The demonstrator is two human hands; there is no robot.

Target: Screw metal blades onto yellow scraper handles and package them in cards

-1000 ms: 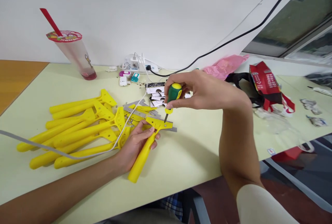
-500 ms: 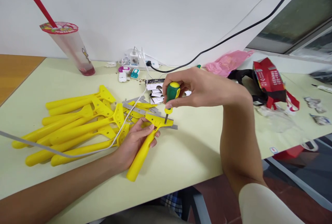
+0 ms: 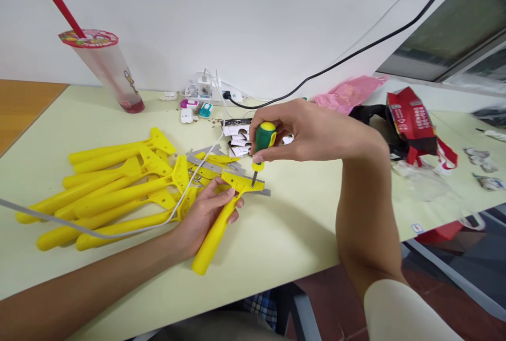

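Note:
My left hand (image 3: 205, 213) is closed round the neck of a yellow scraper (image 3: 215, 235), just below its wide head. A grey metal blade (image 3: 267, 192) sticks out past the right end of that head. With my right hand (image 3: 294, 130) I grip a green and yellow screwdriver (image 3: 264, 138), tilted slightly, its tip on a screw near the right end of the scraper's head. Several more yellow scraper handles (image 3: 122, 196) lie in a pile to the left. Behind my left hand are loose grey blades (image 3: 201, 163), small yellow plates (image 3: 221, 159) and tiny screws.
A tall cup (image 3: 106, 75) with a red straw stands at the back left. A power strip (image 3: 221, 93) lies against the wall, its white cable crossing the handles. At the right are a pink plastic bag (image 3: 348, 93) and a red and black bag (image 3: 411, 117).
Almost nothing differs. The screwdriver's handle leans a touch further right, its tip still at the same screw; my left hand holds the scraper in the same place.

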